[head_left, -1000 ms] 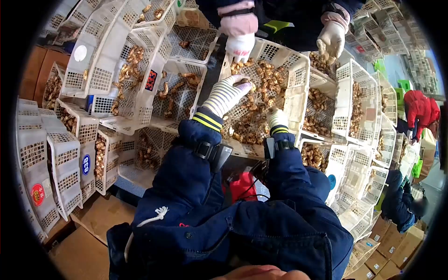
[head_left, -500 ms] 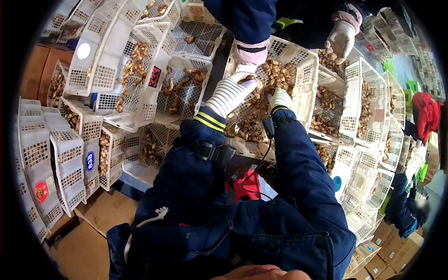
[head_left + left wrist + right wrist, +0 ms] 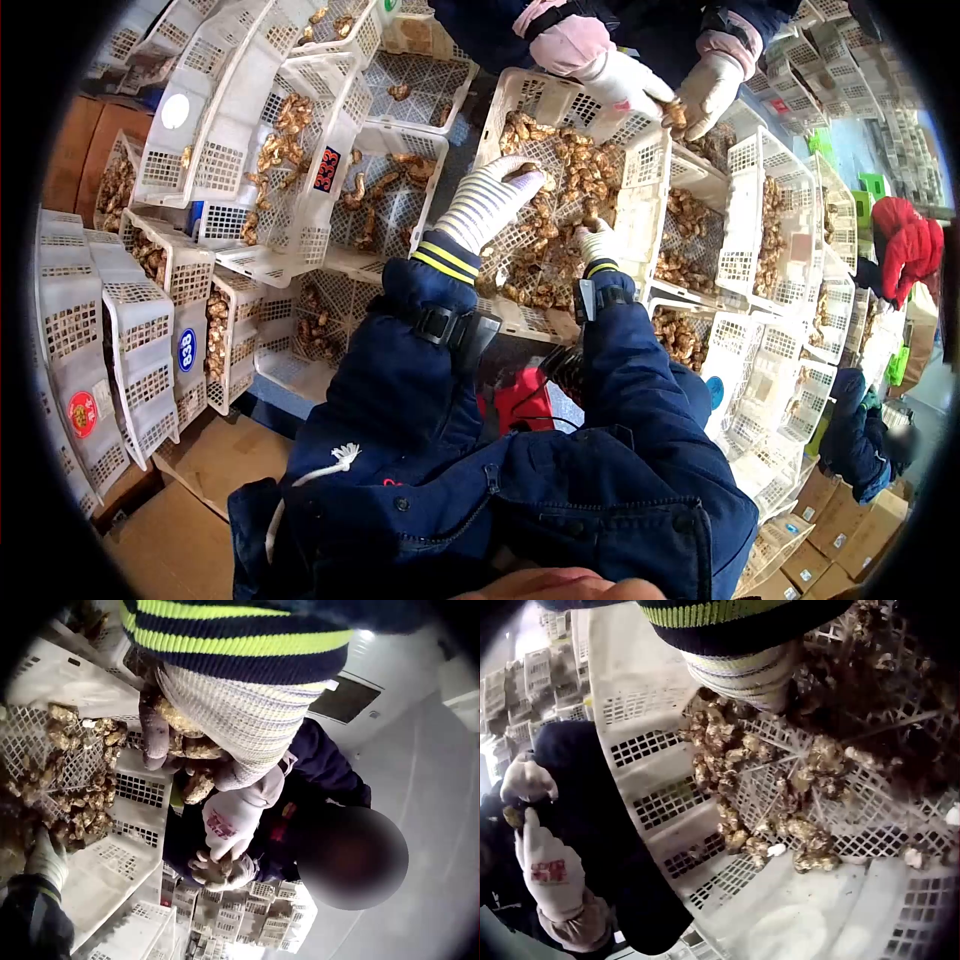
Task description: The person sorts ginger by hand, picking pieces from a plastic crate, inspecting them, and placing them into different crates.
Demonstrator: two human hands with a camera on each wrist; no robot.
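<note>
Brown knobbly root-like pieces (image 3: 585, 165) lie scattered in a white mesh crate (image 3: 645, 190). My left hand (image 3: 488, 207), in a striped glove, is over the crate's left side. In the left wrist view this hand (image 3: 240, 724) grips several of the pieces (image 3: 180, 724) between thumb and fingers. My right hand (image 3: 598, 246) reaches low into the same crate, its fingertips at the pieces. Seen from the right wrist, the right hand's glove (image 3: 742, 675) shows, but the fingers are hidden, so whether it holds a piece cannot be told.
Across the crate, another person's gloved hands (image 3: 630, 82) (image 3: 712, 92) hold a brown piece (image 3: 675, 114). Other crates with pieces stand at left (image 3: 385, 190) and right (image 3: 735, 250). Cardboard boxes (image 3: 170, 540) lie lower left. More people (image 3: 905, 245) are at far right.
The other person's hand has moved out of the crate to the upper right and now holds a piece beside their other hand. My left hand keeps its grip; my right hand has shifted slightly.
</note>
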